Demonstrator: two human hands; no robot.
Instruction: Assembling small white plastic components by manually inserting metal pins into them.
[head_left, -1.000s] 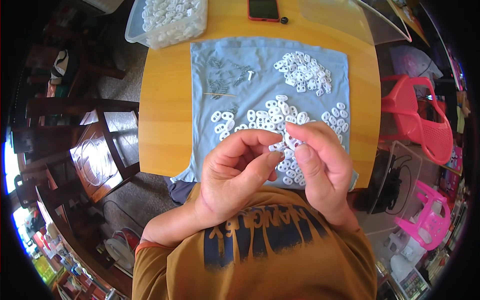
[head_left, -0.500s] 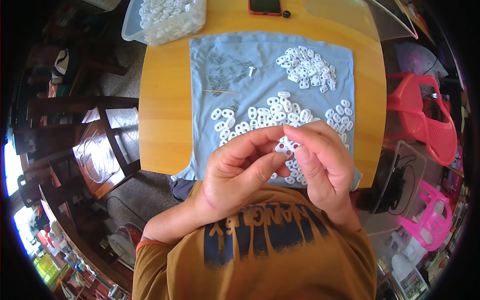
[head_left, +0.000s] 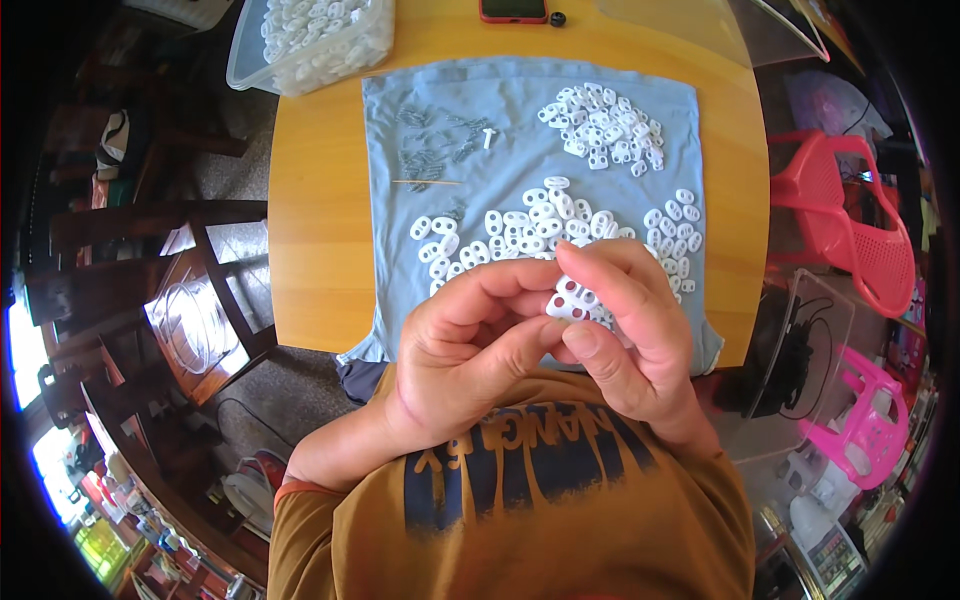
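Observation:
Both hands meet in front of my chest over the near edge of a blue cloth (head_left: 520,130) on a wooden table (head_left: 320,200). My left hand (head_left: 465,355) and my right hand (head_left: 630,335) pinch a small white plastic piece with two holes (head_left: 572,300) between fingertips. Just beyond my fingers lies a spread of similar white plastic pieces (head_left: 520,232). A second heap of white pieces (head_left: 603,125) lies further back on the cloth. Small grey metal parts (head_left: 432,145) are scattered at the cloth's far left, beside a thin stick (head_left: 428,182).
A clear plastic tub of white pieces (head_left: 310,40) stands at the table's far left corner. A red phone (head_left: 513,10) lies at the far edge. Dark wooden chairs (head_left: 150,260) stand left; red (head_left: 850,230) and pink plastic chairs (head_left: 860,410) stand right.
My hands have drifted slightly nearer to my chest, still working the same small white piece between the fingertips. The cloth and heaps have not moved.

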